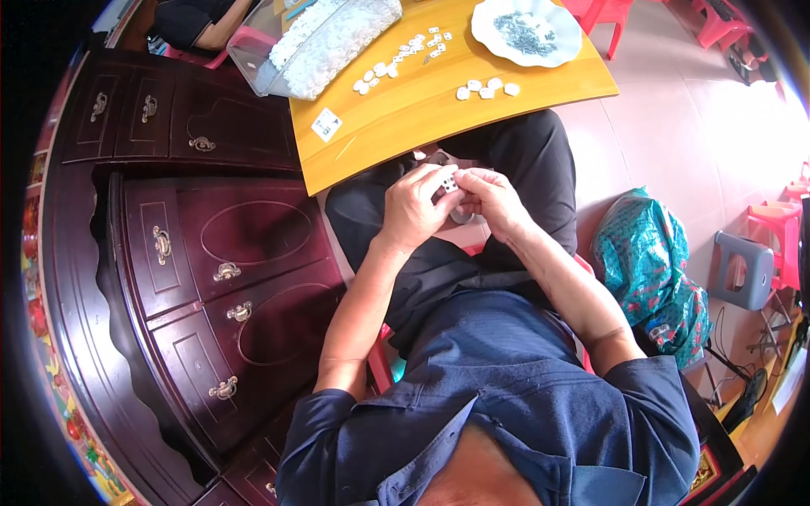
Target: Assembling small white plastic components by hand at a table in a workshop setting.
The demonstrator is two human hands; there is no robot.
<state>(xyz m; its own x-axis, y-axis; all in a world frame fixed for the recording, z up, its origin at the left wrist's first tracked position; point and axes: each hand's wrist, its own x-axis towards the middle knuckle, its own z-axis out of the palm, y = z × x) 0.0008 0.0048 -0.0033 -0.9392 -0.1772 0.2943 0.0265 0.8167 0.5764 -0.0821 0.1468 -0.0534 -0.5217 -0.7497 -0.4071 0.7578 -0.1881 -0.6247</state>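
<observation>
Over my lap, my left hand (414, 206) and my right hand (498, 201) meet fingertip to fingertip. Between them they pinch a small white piece (450, 183) with dark spots on its face; its exact kind is too small to tell. Just beyond is the edge of a yellow wooden table (388, 126). A short row of white pieces (487, 93) lies near that edge. Farther back, more white pieces (392, 70) are scattered in a band. A scalloped white plate (482, 18) at the far right of the table holds many small dark, thin bits.
A clear plastic bin (245, 63) heaped with white pieces stands at the table's far left. A white printed card (326, 125) lies nearby. Dark red cabinets (228, 228) line my left. To my right are a teal patterned bag (645, 253) and a grey stool (744, 270).
</observation>
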